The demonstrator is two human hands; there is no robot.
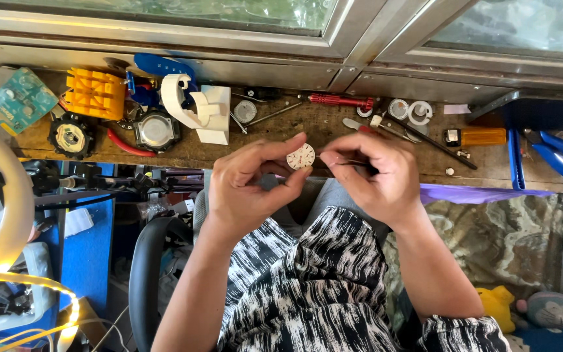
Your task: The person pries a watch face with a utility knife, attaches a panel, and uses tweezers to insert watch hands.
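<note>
We see a small round watch dial [301,156], flat and pale with fine marks around its edge, pinched between the thumb and the forefinger of our left hand [252,189], just in front of the worn wooden desk [333,130]. The left fingers are curled close around it, the wrist is bent upward. Our right hand [376,179] is closed on a thin metal tool [340,160], whose fine tip points at the dial's edge; whether it touches, we cannot tell. On the desk lie a ribbed yellow plastic block [96,94], a white moulded holder [197,104], a red knurled screwdriver [340,101] and blue-handled pliers [558,156]. Both forearms rise over black-and-white patterned cloth [320,287].
</note>
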